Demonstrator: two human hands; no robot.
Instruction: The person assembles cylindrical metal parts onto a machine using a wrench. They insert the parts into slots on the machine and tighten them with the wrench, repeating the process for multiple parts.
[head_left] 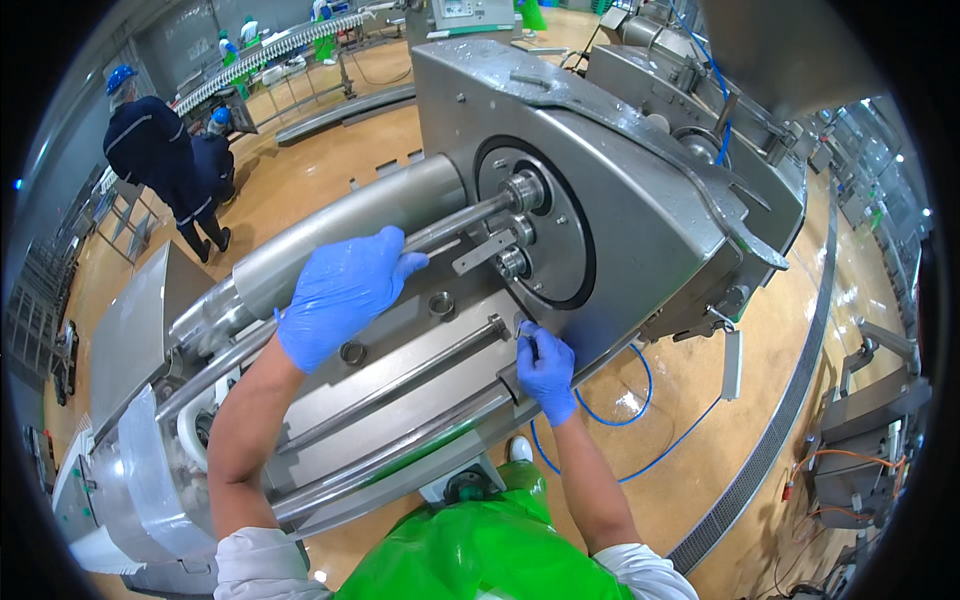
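My left hand (345, 295), in a blue glove, is closed in front of a long steel rod (460, 220) that runs into the machine's round plate (560, 240). A thin metal strip shows by its fingertips; what the palm holds is hidden. My right hand (546, 372), also gloved in blue, pinches a small shiny metal piece (520, 324) just below that plate. Beside it ends a thinner rod (400, 382) lying along the steel bed. A flat metal bar (482, 252) juts from the plate's middle fitting. Two threaded metal rings (441, 303) rest on the bed.
A thick steel cylinder (350, 225) spans the machine's far side. Blue hose (650, 385) loops over the tan floor at right, near a drain grate (760, 450). Two people in dark blue (150, 150) are at the far left, with a conveyor (270, 55) behind them.
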